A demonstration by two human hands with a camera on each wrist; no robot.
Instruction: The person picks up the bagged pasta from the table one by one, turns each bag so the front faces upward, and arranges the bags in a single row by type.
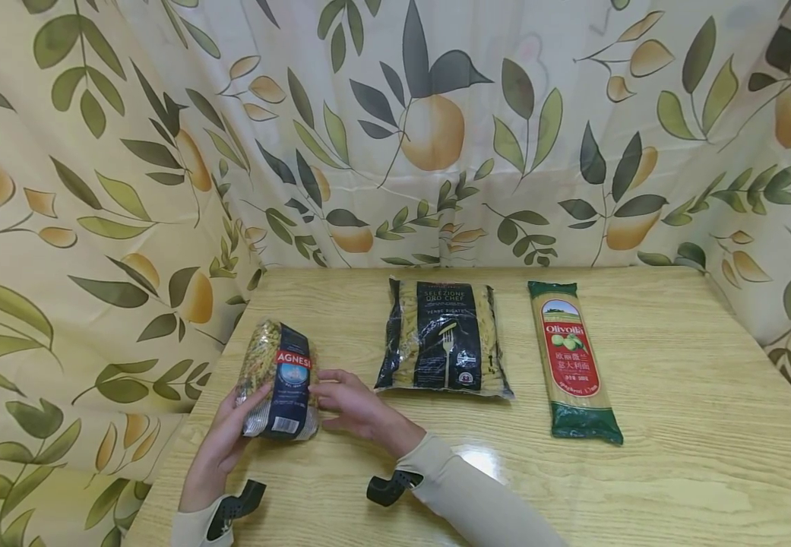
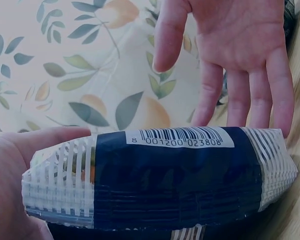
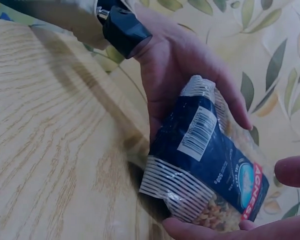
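A clear and dark blue bag of multicoloured spiral pasta, labelled AGNESI [image 1: 292, 380], is tilted up at the table's left side. My left hand [image 1: 224, 433] holds its left side, thumb along the front and the other fingers behind. In the left wrist view the striped end of the pasta bag [image 2: 180, 175] shows its barcode. At the bag's right side is my right hand [image 1: 354, 403], fingers nearly straight and fingertips at the edge. The right wrist view shows the left palm [image 3: 165, 75] against the bag's lower end.
On the wooden table [image 1: 696, 380], a black and clear bag of penne [image 1: 446, 338] lies at the back middle. To its right lies a long green and red spaghetti packet [image 1: 573, 361]. A fruit-and-leaf patterned curtain [image 1: 477, 137] surrounds the table's back and sides.
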